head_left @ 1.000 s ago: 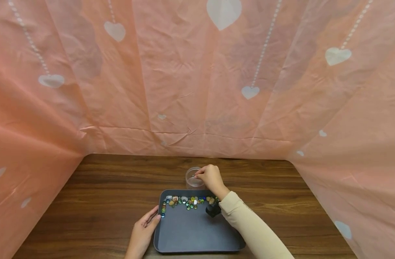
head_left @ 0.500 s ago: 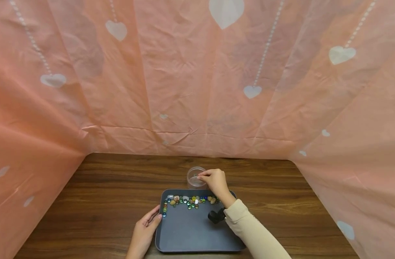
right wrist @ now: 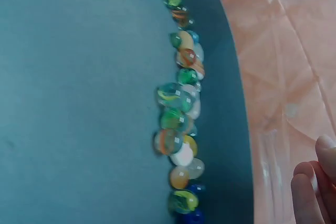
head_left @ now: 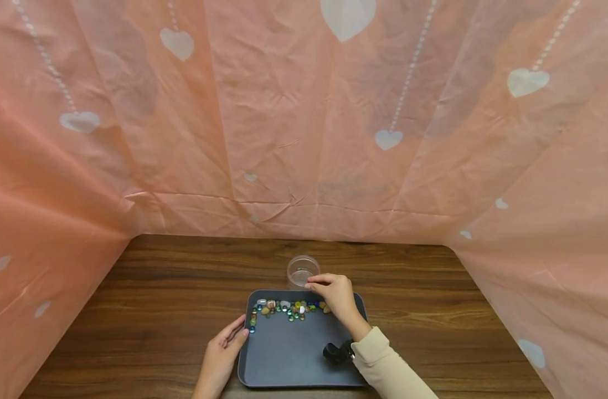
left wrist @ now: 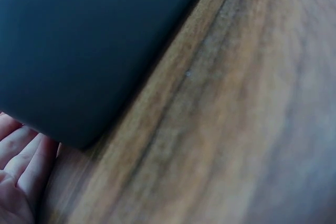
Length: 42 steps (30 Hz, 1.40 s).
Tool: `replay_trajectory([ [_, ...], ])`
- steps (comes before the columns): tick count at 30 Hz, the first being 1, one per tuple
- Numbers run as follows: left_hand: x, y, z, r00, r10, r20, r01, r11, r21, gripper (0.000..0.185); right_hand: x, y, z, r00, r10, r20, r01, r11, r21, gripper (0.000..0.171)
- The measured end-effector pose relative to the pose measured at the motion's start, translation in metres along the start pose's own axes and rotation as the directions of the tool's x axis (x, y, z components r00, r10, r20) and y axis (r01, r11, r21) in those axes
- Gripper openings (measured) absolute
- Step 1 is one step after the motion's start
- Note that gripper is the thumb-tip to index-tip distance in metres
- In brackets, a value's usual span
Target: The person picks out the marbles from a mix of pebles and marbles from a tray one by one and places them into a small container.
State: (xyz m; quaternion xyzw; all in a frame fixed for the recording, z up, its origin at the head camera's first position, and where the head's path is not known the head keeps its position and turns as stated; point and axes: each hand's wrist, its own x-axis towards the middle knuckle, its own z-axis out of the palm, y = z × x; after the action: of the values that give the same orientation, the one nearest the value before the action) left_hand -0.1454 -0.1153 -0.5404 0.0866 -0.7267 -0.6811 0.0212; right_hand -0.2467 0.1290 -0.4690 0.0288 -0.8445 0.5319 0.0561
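Observation:
My left hand (head_left: 220,349) holds the left edge of a dark grey tray (head_left: 294,360), thumb at the rim and fingers against the outer side. In the left wrist view its fingers (left wrist: 31,163) lie by the tray's corner (left wrist: 79,77). Glass marbles (head_left: 296,311) and smooth stones line the tray's far side and far left corner. My right hand (head_left: 338,296) hovers between the tray's far edge and a clear round plastic container (head_left: 302,271). Its thumb and index tips are slightly apart, and no object shows between them.
A black wrist camera (head_left: 336,353) on the right arm hangs over the tray. Wooden table (head_left: 184,288) surrounds the tray and container. Pink cloth (head_left: 284,138) with white hearts encloses the back and sides.
My right hand has drawn back from over the container toward the tray's far edge, its thumb and index parting slightly. The left hand and tray have stayed in place.

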Motion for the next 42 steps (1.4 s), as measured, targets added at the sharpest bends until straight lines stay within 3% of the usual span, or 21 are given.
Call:
replay_trajectory([
  [4, 0.001, 0.000, 0.001, 1.000, 0.004, -0.001, -0.004, 1.000, -0.003, 0.050, -0.005, 0.002, 0.000, 0.995, 0.083, 0.048, -0.087, 0.993, 0.081, 0.013],
  [8, 0.001, -0.001, 0.001, 1.000, -0.002, -0.007, 0.002, 1.000, -0.003, 0.050, -0.007, 0.006, 0.001, 0.991, 0.102, 0.089, -0.111, 0.988, 0.109, 0.015],
  [14, 0.000, -0.001, 0.000, 1.000, -0.009, -0.013, 0.009, 1.000, 0.001, 0.051, -0.009, 0.016, 0.002, 0.988, 0.074, 0.135, -0.080, 0.996, 0.036, 0.014],
  [22, 0.001, 0.000, 0.001, 1.000, -0.009, -0.014, 0.009, 1.000, 0.008, 0.050, -0.012, 0.029, 0.005, 0.972, 0.038, 0.232, -0.047, 0.998, 0.030, 0.017],
  [29, 0.000, 0.000, 0.001, 1.000, -0.013, -0.016, 0.013, 1.000, 0.004, 0.051, -0.014, 0.037, 0.007, 0.970, -0.002, 0.242, 0.032, 0.992, -0.120, 0.015],
  [42, 0.000, -0.001, 0.001, 1.000, 0.002, -0.014, -0.003, 1.000, -0.016, 0.049, -0.020, 0.038, 0.012, 0.962, -0.051, 0.269, 0.107, 0.975, -0.197, 0.013],
])
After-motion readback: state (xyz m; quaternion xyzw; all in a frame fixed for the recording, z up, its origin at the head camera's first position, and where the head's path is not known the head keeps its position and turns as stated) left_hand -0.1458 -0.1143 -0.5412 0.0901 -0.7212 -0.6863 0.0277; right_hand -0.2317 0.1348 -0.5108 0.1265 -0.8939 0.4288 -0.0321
